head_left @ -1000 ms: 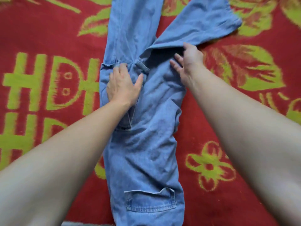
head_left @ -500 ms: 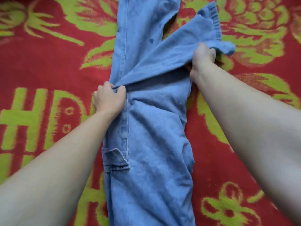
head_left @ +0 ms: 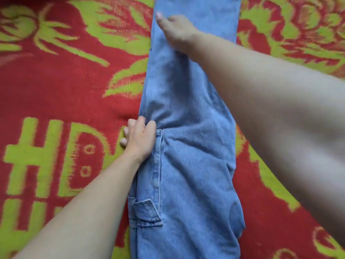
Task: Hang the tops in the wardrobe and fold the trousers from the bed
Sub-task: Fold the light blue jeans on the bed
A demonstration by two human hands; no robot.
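Blue jeans (head_left: 186,165), legs stacked, lie over a red-and-green blanket (head_left: 56,90); left hand (head_left: 139,139) clutches their left edge, right hand (head_left: 177,32) lies flat, fingers released, on their far part; likely risk: an uneven pull could skew the legs, creasing the fold.

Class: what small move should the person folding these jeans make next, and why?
Probably slide the right hand away along the jeans to smooth them: it lies flat on top, wrinkles show mid-length, and the left hand grips the side edge as an anchor.
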